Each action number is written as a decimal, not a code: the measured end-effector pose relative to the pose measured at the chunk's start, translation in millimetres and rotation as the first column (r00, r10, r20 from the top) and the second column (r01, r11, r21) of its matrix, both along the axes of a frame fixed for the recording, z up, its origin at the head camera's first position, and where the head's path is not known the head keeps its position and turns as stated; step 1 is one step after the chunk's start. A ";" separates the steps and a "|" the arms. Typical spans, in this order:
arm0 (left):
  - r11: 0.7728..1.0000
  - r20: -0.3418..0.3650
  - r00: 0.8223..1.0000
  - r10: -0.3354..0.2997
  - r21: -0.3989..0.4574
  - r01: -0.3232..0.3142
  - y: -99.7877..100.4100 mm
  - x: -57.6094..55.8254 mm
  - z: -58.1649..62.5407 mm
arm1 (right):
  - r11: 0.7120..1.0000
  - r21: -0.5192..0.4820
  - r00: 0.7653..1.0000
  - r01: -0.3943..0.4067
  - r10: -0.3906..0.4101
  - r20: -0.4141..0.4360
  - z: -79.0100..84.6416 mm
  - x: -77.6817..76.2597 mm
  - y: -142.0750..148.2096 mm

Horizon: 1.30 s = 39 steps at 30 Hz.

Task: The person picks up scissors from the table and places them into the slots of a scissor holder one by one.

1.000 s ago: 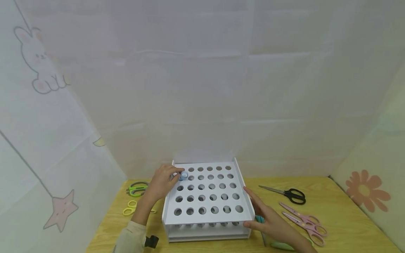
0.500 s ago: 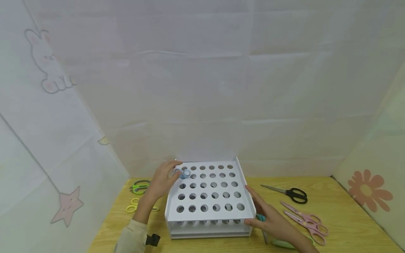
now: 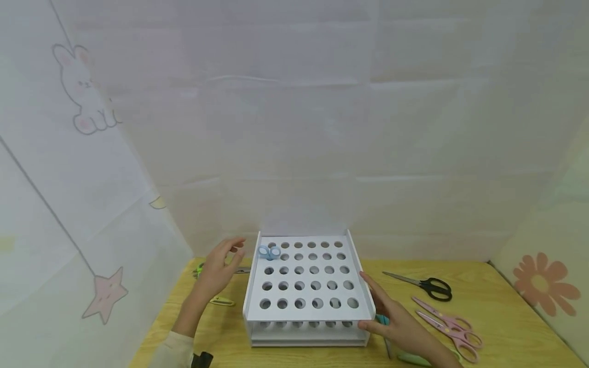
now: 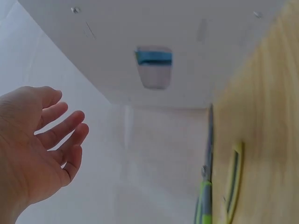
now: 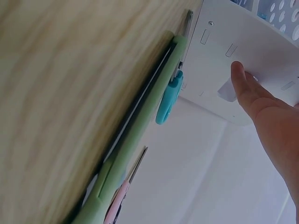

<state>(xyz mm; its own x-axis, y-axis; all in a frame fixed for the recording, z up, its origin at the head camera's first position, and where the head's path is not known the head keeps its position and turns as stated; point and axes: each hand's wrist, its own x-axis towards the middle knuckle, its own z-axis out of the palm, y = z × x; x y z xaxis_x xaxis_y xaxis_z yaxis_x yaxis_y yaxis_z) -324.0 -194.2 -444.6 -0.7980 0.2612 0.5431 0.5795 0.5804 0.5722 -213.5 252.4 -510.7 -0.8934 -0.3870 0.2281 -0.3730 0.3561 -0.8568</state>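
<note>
A white rack (image 3: 306,309) with rows of round holes stands on the table. Light blue scissors (image 3: 269,252) sit in a hole near its back left, handles up, blades hidden below the top plate. My left hand (image 3: 221,268) hovers left of the rack, fingers loosely bent and holding nothing. In the left wrist view that hand (image 4: 39,144) is apart from the rack's side wall (image 4: 112,51). My right hand (image 3: 395,323) rests against the rack's right side, thumb near the front corner. Its fingers (image 5: 250,91) touch the side panel beside a cut-out in the right wrist view.
Right of the rack lie black scissors (image 3: 430,288), pink scissors (image 3: 453,329), teal-handled scissors (image 3: 383,319) and a light green-handled tool (image 3: 412,359). On the left are green-handled scissors (image 4: 205,200) and a yellow-handled pair (image 3: 223,301). A pale sheet wall (image 3: 294,153) closes the back.
My left hand has let go of the light blue scissors and moved left, off the rack. The scissors stay in the hole. My right hand keeps its place on the rack's side.
</note>
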 end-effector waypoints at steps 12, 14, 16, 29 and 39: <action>0.996 0.087 0.993 0.084 -0.047 -0.080 -45.4 -13.7 -30.2 | 1.000 -0.020 1.000 -0.021 0.020 -0.003 -0.6 -0.1 -0.2; 0.994 0.106 0.989 0.102 -0.051 -0.097 -50.2 -15.8 -34.0 | 1.000 -0.019 1.000 -0.019 0.019 0.000 -0.8 0.1 -0.4; 0.992 0.124 0.985 0.117 -0.055 -0.111 -54.3 -18.3 -37.4 | 1.000 -0.013 1.000 -0.015 0.015 -0.004 -0.7 0.2 -0.5; 0.920 0.378 0.863 0.335 -0.327 -0.214 -75.5 -28.8 -56.3 | 1.000 0.016 1.000 0.010 -0.010 0.006 2.0 0.7 1.5; 0.895 0.404 0.841 0.361 -0.402 -0.191 -81.9 -33.0 -66.6 | 1.000 0.007 1.000 0.007 -0.007 0.020 3.3 1.0 0.6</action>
